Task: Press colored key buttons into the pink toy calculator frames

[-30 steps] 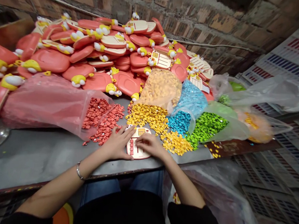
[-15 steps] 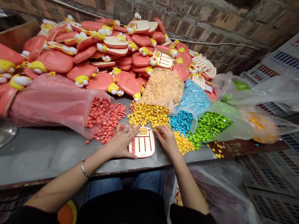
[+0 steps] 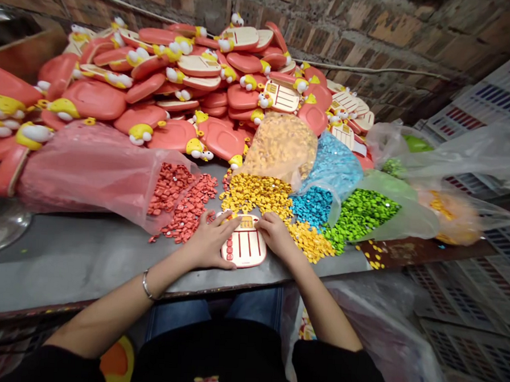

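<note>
A cream toy board (image 3: pixel 252 249) with red slots and a red rim lies flat on the grey tabletop before me. Several red pieces sit in its left slot, and yellow ones show at its top. My left hand (image 3: pixel 209 241) grips the board's left side, fingers across the upper part and thumb along the lower edge. Over the board's upper right corner, my right hand (image 3: pixel 277 234) is closed in a pinch; whatever its fingertips hold is hidden. Loose red pieces (image 3: pixel 189 210) lie beyond my left hand, and yellow pieces (image 3: pixel 257 194) lie beyond the board.
A heap of red-backed toy boards (image 3: pixel 183 90) with yellow heads rises against the brick wall (image 3: pixel 349 33). Plastic bags spill blue pieces (image 3: pixel 312 205) and green pieces (image 3: pixel 358 216) at right. A bag of red pieces (image 3: pixel 89 176) lies left, near a metal bowl (image 3: pixel 5 229).
My right hand has moved left, from beside the board onto its upper right corner. The left hand keeps its place on the board. The whole view has shifted slightly.
</note>
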Motion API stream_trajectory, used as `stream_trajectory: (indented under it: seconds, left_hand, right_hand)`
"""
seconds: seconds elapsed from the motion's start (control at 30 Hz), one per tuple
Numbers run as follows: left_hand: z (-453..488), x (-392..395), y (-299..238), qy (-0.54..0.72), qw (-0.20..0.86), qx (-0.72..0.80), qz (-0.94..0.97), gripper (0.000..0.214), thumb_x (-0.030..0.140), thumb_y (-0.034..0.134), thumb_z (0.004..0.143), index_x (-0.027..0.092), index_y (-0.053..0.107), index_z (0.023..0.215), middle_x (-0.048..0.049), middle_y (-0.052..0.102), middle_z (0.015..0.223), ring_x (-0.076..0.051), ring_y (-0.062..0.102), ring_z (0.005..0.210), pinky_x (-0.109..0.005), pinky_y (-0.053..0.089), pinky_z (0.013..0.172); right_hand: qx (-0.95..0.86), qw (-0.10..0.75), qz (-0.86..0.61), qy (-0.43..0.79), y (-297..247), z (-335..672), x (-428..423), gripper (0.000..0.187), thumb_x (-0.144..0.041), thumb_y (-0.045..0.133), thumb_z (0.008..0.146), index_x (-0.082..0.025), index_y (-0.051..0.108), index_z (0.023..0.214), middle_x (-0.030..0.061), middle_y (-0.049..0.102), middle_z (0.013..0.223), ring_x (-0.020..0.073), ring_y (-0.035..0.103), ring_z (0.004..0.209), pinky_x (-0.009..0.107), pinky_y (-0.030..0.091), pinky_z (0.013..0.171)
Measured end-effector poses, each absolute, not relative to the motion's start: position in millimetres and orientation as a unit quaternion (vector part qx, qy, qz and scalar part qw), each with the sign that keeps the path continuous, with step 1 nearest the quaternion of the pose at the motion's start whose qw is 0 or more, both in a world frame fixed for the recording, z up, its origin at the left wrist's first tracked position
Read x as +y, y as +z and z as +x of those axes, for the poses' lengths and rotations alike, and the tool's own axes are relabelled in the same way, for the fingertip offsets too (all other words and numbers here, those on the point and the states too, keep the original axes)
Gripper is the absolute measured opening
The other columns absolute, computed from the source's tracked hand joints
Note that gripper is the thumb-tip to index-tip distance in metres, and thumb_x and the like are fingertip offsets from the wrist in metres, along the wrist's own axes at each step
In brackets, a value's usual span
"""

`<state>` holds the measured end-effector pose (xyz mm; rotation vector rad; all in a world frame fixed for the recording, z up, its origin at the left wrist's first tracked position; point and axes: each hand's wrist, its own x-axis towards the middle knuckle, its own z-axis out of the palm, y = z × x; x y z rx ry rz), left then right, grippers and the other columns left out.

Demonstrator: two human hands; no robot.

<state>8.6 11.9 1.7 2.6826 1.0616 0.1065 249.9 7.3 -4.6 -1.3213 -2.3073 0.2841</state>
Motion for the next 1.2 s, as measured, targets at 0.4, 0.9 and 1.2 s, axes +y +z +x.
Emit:
stream_trajectory:
  seconds: [0.4, 0.9, 1.2]
  left_hand:
    - [14.0, 13.5, 0.1, 0.029, 0.137, 0.341, 0.929, 0.109, 0.069, 0.065, 0.066, 0.019, 0.020, 0.152, -0.0128, 0.035, 0.153, -0.037, 0.021, 0.142, -0.053, 0.010, 0.111]
    - [12.3, 12.8, -0.3, 0.029, 0.134, 0.345, 0.928, 0.110, 0.070, 0.064, 0.066, 0.018, 0.019, 0.153, -0.0142, 0.032, 0.154, -0.040, 0.020, 0.142, -0.054, 0.009, 0.111]
    - [12.2, 11.9, -0.4, 0.029, 0.128, 0.343, 0.930, 0.111, 0.072, 0.062, 0.067, 0.018, 0.018, 0.153, -0.0141, 0.031, 0.155, -0.038, 0.020, 0.142, -0.054, 0.010, 0.111]
  right_hand:
    - [-0.832, 0.309, -0.419, 0.190, -20.2, 215.7, -4.3, 0.021, -0.007, 0.055, 0.086, -0.021, 0.069, 0.083, 0.0055, 0.063, 0.085, 0.0198, 0.057, 0.087, 0.033, 0.048, 0.080]
    - [-0.763, 0.276, -0.578, 0.084, -10.4, 284.4, 6.6, 0.021, -0.013, 0.050, 0.088, -0.020, 0.064, 0.074, 0.0074, 0.062, 0.086, 0.0208, 0.056, 0.083, 0.033, 0.047, 0.075]
    - [-0.794, 0.320, -0.497, 0.142, -9.2, 252.9, 12.4, 0.013, -0.016, 0.052, 0.091, -0.020, 0.065, 0.088, 0.0081, 0.066, 0.095, 0.0213, 0.060, 0.090, 0.035, 0.050, 0.081]
